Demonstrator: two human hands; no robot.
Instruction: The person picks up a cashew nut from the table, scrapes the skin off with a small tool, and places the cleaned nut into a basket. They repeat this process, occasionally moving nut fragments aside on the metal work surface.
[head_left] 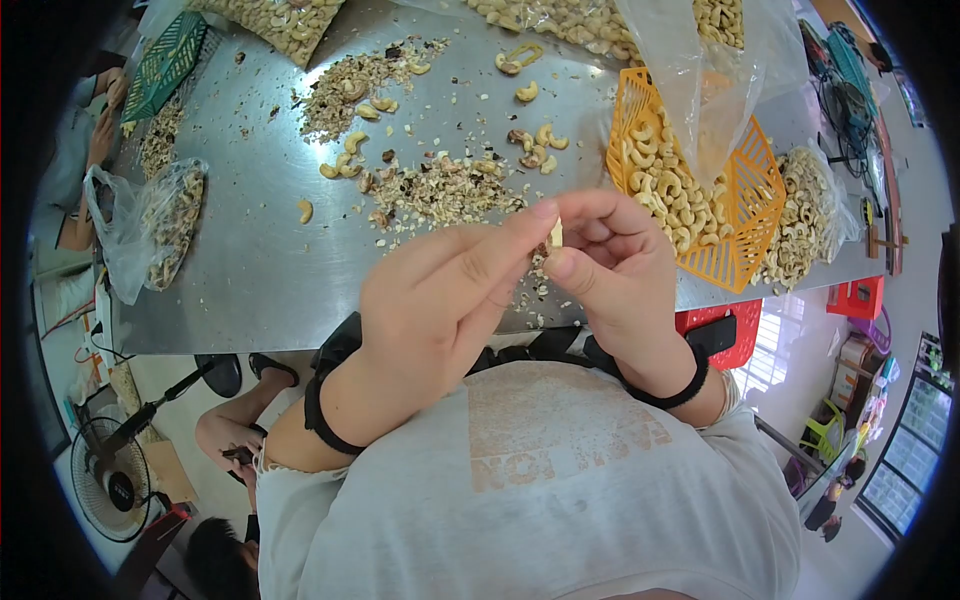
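A pale cashew nut [557,233] is pinched between the thumb and forefinger of my right hand [625,265], above the table's near edge. Fingertips of my left hand [430,295] meet it from the other side, closed together; brownish bits show by them. My left fingers partly hide the nut. Just beyond my hands lies a pile of skin flakes and crumbs [445,190]. Several loose cashews [540,145] rest past that pile. To the right, an orange plastic basket [745,215] holds many peeled cashews [670,190], with a clear plastic bag [690,90] hanging over it.
On the metal table [260,270] sit a bag of nuts [175,225] at left, a green basket [165,65], and another crumb pile [350,90]. More cashews [800,210] lie at the right edge. A fan [110,480] and other people are at left; a red stool [735,340] stands below.
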